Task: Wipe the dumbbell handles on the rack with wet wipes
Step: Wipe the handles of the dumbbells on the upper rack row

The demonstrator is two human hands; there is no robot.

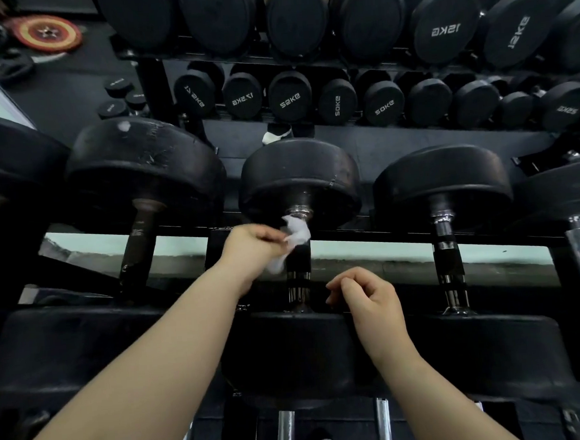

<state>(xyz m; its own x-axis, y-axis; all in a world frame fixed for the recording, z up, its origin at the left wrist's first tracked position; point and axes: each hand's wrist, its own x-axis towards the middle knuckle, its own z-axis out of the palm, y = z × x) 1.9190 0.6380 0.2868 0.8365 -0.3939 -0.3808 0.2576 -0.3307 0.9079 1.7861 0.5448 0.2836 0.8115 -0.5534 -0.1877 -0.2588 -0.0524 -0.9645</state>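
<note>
A black dumbbell lies on the rack in the middle, its handle (299, 281) running toward me between two rubber heads. My left hand (249, 248) pinches a crumpled white wet wipe (295, 236) and presses it against the far end of that handle, just under the far head (299, 181). My right hand (366, 300) hovers to the right of the handle's near end, fingers loosely curled with nothing in them.
More dumbbells lie on the same rack: a rusty-handled one (139, 244) to the left and a chrome-handled one (449, 260) to the right. A mirror behind reflects further rows of dumbbells (307, 95). Chrome handles (284, 433) of a lower tier show at the bottom.
</note>
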